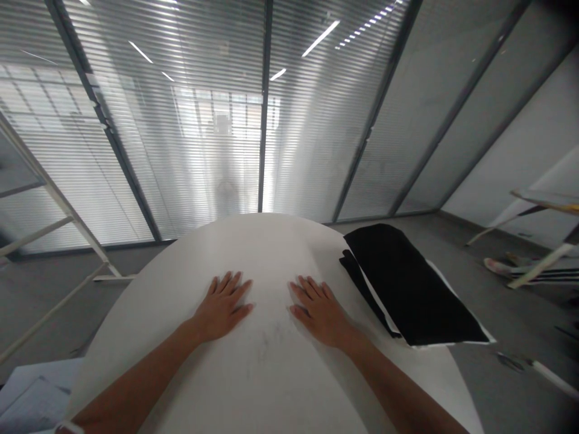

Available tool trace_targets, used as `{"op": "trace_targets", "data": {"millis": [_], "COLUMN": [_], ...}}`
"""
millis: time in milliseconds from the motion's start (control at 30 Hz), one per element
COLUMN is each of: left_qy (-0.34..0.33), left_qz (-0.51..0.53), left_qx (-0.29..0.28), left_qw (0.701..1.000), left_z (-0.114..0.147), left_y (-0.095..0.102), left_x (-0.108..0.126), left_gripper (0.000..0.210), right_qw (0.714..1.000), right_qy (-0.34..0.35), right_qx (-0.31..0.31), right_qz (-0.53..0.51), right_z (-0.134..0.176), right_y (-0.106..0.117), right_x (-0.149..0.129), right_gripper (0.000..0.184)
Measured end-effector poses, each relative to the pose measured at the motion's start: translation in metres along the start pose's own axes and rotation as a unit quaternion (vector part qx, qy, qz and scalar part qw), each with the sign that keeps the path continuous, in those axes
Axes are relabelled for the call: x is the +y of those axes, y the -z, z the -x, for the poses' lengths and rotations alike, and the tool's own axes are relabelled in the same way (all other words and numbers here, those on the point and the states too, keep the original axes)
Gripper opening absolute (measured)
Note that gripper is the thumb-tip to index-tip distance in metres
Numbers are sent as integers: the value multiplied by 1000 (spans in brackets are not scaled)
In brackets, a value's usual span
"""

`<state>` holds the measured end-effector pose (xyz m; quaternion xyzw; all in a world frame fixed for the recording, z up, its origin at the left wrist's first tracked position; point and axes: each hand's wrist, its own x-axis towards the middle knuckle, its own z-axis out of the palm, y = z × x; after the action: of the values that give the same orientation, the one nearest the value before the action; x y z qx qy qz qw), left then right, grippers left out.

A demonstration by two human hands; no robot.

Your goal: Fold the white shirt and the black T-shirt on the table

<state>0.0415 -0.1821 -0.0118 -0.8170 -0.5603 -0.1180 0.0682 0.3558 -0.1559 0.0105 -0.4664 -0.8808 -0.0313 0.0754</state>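
My left hand (222,307) lies palm down on the white round table (262,247), fingers spread and nothing in it. Mirroring it a little to the right, my right hand (320,310) also rests flat, its fingers apart. Bare tabletop with faint grey smudges shows between the two. Just right of my right hand, without touching it, is a stack of folded black cloth (407,283) with white edges or layers showing beneath. The stack reaches over the table's right edge.
Glass partitions with blinds (217,150) stand behind the table. A pale metal frame (67,208) is at the left. White papers or boards (36,395) lie at the lower left. On the right are a light-legged table or stand (543,265) and someone's striped-trousered leg (543,275).
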Motion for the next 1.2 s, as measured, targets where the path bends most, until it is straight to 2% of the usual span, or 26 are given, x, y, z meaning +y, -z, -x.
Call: {"op": "trace_targets", "data": {"millis": [600, 767, 867, 967, 1067, 1133, 1200], "left_qy": [3, 12, 21, 29, 21, 7, -11], "left_qz": [5, 16, 22, 34, 84, 149, 223], "left_qx": [-5, -21, -22, -38, -68, -75, -105], "left_qw": [1000, 1000, 999, 998, 994, 986, 969], "left_z": [0, 2, 1, 6, 37, 80, 138], "left_y": [2, 5, 9, 24, 55, 80, 99], "left_x": [0, 3, 7, 16, 33, 48, 60], "left_gripper": [60, 60, 60, 56, 49, 45, 39], "right_qw": [1000, 1000, 1000, 1000, 999, 997, 989], "right_qy": [-3, 1, 2, 5, 14, 22, 25], "right_qx": [1, 10, 14, 14, 25, 38, 39], "right_qz": [-4, 2, 5, 2, -18, -58, -137], "right_z": [-1, 0, 1, 2, 2, 5, 17], "right_y": [1, 2, 1, 1, 8, 19, 35], "right_x": [-1, -3, -3, -4, -6, -12, -25], "right_gripper": [58, 59, 59, 58, 52, 48, 44]}}
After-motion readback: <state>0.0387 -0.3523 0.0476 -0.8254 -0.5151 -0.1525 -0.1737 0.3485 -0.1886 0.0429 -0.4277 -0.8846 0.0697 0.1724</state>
